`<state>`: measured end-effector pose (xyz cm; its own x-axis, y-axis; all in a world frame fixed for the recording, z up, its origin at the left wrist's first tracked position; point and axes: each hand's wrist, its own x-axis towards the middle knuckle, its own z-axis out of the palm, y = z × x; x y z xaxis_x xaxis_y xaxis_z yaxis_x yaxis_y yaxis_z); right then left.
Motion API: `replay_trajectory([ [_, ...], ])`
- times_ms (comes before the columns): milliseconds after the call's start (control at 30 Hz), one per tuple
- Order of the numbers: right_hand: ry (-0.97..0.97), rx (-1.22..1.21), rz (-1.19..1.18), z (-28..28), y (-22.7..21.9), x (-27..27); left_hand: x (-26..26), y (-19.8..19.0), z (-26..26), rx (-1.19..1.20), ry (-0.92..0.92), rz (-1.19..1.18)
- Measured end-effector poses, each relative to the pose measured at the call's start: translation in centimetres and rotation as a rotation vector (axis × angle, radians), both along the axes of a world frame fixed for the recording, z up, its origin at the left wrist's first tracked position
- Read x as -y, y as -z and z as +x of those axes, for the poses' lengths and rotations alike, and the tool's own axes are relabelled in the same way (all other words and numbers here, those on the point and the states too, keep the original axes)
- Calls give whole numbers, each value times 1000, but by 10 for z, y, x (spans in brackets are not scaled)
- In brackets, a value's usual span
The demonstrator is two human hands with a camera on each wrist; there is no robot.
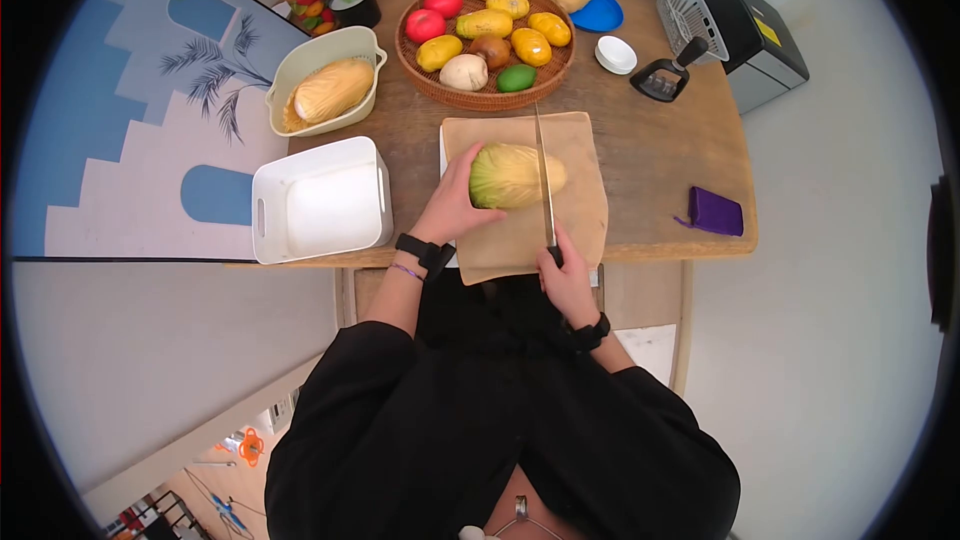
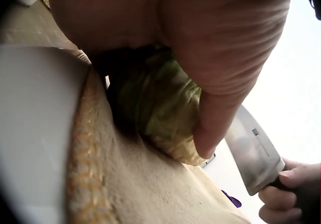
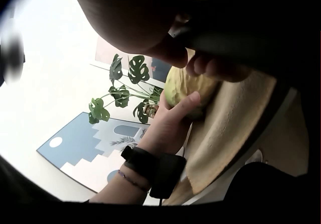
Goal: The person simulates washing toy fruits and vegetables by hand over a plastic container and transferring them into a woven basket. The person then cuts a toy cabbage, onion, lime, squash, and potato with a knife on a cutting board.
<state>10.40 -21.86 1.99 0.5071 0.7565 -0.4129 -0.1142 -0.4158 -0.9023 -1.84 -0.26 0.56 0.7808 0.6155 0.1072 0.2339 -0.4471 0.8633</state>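
Observation:
A pale green and yellow napa cabbage (image 1: 507, 178) lies on its side on a tan mat (image 1: 578, 225). My left hand (image 1: 452, 198) grips its greener end, the thumb on the near side and the fingers round the far side. In my right hand (image 1: 568, 285) is the black handle of a large kitchen knife (image 1: 545, 175). The blade points away from me and overlaps the paler end of the cabbage in the head view. The left wrist view shows the broad blade (image 2: 253, 148) just past my left thumb. My left palm hides part of the cabbage there.
A white bin (image 1: 322, 202) stands left of the mat, with a cream basket (image 1: 375, 55) holding another cabbage behind it. A wicker tray (image 1: 420, 88) of vegetables and fruit sits beyond the mat. A purple pouch (image 1: 716, 211) and a black-handled tool (image 1: 668, 75) lie to the right.

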Motion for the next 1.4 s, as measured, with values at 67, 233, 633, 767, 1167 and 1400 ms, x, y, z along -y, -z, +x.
replay_trajectory([
  [67,-8,99,116,-3,16,2,-1,-1,0,8,1,4],
  [233,-95,246,203,-13,-1,-3,1,-1,2,-14,-12,-20],
  [633,-127,352,307,-20,0,-9,-9,-3,-6,-33,75,-81],
  [767,121,195,281,-13,5,-13,-9,-5,-5,-30,81,-80],
  [1167,129,50,145,22,19,-14,-8,-10,-5,-38,93,-75],
  [1400,100,53,107,22,12,-14,-10,-11,-3,-60,93,-116],
])
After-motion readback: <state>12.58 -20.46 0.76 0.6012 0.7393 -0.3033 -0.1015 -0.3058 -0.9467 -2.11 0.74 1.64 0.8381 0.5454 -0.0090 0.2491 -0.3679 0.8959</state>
